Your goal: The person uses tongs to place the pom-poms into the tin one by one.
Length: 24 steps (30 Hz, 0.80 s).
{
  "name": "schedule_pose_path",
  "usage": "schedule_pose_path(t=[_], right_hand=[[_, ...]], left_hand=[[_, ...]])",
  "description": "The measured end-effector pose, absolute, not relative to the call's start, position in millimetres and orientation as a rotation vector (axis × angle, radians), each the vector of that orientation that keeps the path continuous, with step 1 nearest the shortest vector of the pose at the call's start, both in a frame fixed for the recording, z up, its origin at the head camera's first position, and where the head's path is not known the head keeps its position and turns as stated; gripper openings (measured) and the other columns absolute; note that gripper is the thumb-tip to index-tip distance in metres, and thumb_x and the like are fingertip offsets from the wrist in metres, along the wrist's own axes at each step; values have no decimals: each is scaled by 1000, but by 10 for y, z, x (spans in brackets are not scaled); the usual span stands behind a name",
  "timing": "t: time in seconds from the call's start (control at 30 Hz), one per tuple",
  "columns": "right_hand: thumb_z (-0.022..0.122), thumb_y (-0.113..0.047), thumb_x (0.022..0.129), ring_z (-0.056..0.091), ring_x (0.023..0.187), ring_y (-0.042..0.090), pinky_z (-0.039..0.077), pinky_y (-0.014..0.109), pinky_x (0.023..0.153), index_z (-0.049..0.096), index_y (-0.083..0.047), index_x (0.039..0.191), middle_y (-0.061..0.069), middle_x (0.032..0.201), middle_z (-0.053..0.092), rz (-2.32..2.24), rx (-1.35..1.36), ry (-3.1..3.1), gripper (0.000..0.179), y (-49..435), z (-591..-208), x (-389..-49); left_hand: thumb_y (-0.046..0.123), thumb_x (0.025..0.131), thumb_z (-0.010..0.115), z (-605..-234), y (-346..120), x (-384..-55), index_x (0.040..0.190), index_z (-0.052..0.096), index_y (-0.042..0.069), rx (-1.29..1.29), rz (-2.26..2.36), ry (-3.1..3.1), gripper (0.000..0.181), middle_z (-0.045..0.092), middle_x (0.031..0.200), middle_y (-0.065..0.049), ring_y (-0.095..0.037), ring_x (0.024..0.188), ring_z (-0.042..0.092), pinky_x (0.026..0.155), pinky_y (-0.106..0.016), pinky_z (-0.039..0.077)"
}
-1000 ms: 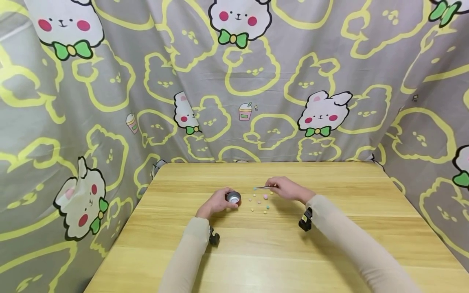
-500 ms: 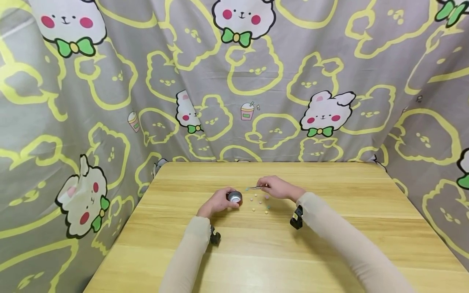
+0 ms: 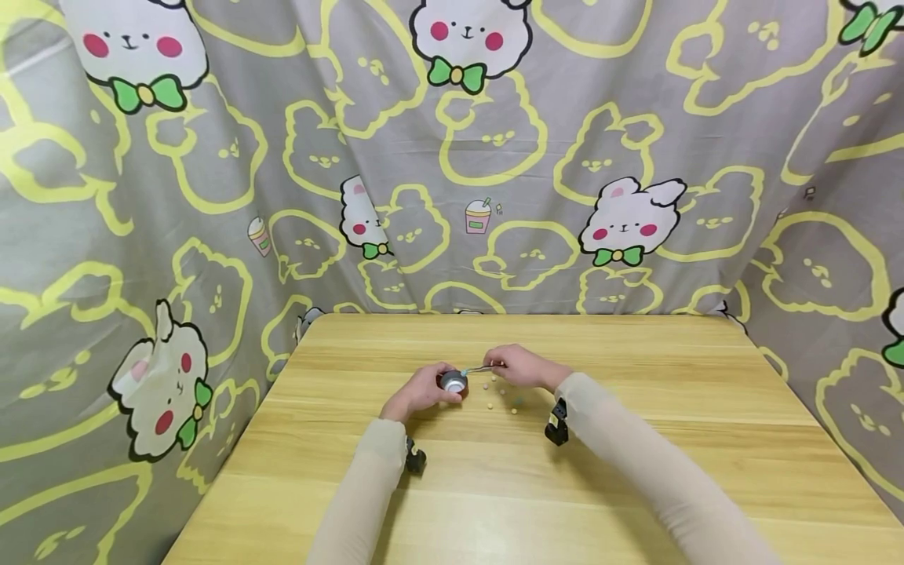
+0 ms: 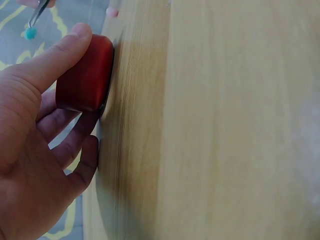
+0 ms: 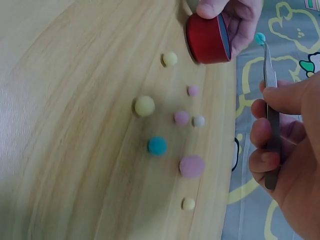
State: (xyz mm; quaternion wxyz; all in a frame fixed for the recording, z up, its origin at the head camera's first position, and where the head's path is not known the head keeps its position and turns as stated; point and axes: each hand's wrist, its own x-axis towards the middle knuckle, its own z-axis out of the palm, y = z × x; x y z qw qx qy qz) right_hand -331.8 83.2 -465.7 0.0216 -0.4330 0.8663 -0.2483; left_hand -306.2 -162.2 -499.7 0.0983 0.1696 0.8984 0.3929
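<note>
A small round red tin (image 4: 89, 75) with a dark rim and silvery inside stands on the wooden table. My left hand (image 3: 421, 388) grips it at the side, thumb and fingers on opposite walls. In my right hand (image 3: 521, 366) I hold metal tweezers (image 5: 272, 120), pinched between thumb and fingers. Their tips clasp a little teal ball (image 5: 260, 38). In the head view this ball appears over the tin's far rim; both wrist views show it above tabletop height. The tin's inner floor is mostly too small to make out.
Several small balls lie scattered right of the tin, among them a blue ball (image 5: 157, 145), a large pink ball (image 5: 192, 166) and a pale yellow ball (image 5: 144, 106). The wooden table (image 3: 466, 502) ends at a patterned curtain (image 3: 508, 157) behind.
My right hand has moved left with the tweezers and teal ball, from above the scattered balls to the tin. My left hand and the tin have stayed put.
</note>
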Motion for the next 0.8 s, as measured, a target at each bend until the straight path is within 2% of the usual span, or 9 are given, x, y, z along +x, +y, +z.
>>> schedule_pose_path(t=[0.1,0.8], right_hand=[[55,-2,92,55,78,14,46,32,70,65,-8,98,2,90,61,-738,-1329,2688,13,786,-4656,-3309],[55,-4,94,55,78,13,46,32,71,63,-7,100,0,88,59,-618,-1273,2711,10,583,-4627,-3263]], left_hand=[[19,75,82,-5001,-1632,-3065,118,59,5,509,1157,2662,50,62,108,-6,-21,101,56,92,-39,42],[22,75,81,-5051,-1652,-3090,120,58,5,530,1152,2658,54,61,110,-6,-21,103,55,91,-38,42]])
